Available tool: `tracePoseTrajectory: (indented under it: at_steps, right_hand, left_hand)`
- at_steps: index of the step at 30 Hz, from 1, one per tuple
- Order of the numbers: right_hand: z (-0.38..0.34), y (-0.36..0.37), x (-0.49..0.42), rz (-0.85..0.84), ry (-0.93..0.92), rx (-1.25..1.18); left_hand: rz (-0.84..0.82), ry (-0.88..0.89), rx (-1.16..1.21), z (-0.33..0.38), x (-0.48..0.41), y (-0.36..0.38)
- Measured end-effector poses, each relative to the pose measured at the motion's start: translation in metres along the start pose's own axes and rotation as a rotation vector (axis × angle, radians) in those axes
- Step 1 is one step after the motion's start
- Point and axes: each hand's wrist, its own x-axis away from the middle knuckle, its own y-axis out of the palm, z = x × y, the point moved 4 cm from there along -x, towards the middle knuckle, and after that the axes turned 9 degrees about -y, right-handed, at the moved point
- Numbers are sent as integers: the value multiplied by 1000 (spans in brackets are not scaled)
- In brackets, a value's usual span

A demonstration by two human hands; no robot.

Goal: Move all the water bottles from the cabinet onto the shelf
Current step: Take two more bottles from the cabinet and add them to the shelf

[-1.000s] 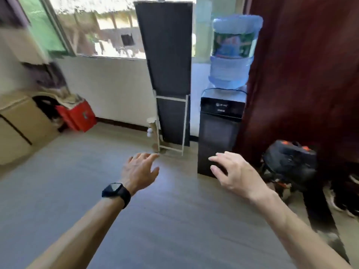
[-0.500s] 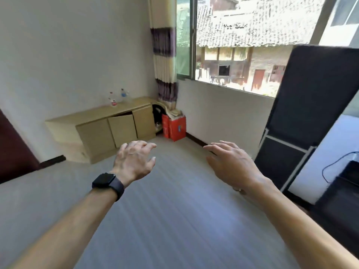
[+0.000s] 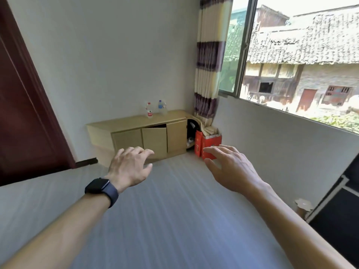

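Observation:
A low light-wood cabinet [image 3: 124, 133] stands against the far wall, its middle door [image 3: 154, 141] ajar. Two clear water bottles stand on its top: one with a red label [image 3: 149, 110] and one with a blue label [image 3: 161, 106]. My left hand [image 3: 129, 168], with a black watch on the wrist, and my right hand [image 3: 230, 167] reach forward over the floor, both held out with fingers spread and nothing in them. Both hands are well short of the cabinet. No shelf is in view.
A red box [image 3: 207, 144] sits in the corner beside the cabinet, under a striped curtain [image 3: 208, 61]. A dark wooden door [image 3: 23, 105] is at the left. A black panel [image 3: 338, 210] leans at the right under the window. Grey floor [image 3: 167, 220] lies between.
The view has swung left from the water dispenser to the cabinet wall, and the cabinet is now nearer and more centred. Both hands stay raised and empty.

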Motion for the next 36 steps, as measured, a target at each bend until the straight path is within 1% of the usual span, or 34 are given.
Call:
tracePoseTrajectory:
  at_steps: [7, 14, 20, 28, 31, 36]
  right_hand:
    - [64, 34, -144, 29, -97, -33]
    - [104, 81, -273, 6, -153, -42]
    - [131, 143, -383, -2, -140, -33]
    - [174, 223, -541, -40, -54, -40]
    - [196, 250, -589, -46, -40, -27]
    - [247, 294, -673, -65, -11, -25]
  left_hand:
    - [42, -117, -53, -25, -140, 16]
    - [54, -172, -30, -47, -258, 50]
    - [22, -164, 1, -80, -365, 108]
    - [-40, -118, 28, -141, -546, 184]
    - [-85, -103, 46, -148, -606, 212]
    - [-94, -75, 88, -147, -703, 261]
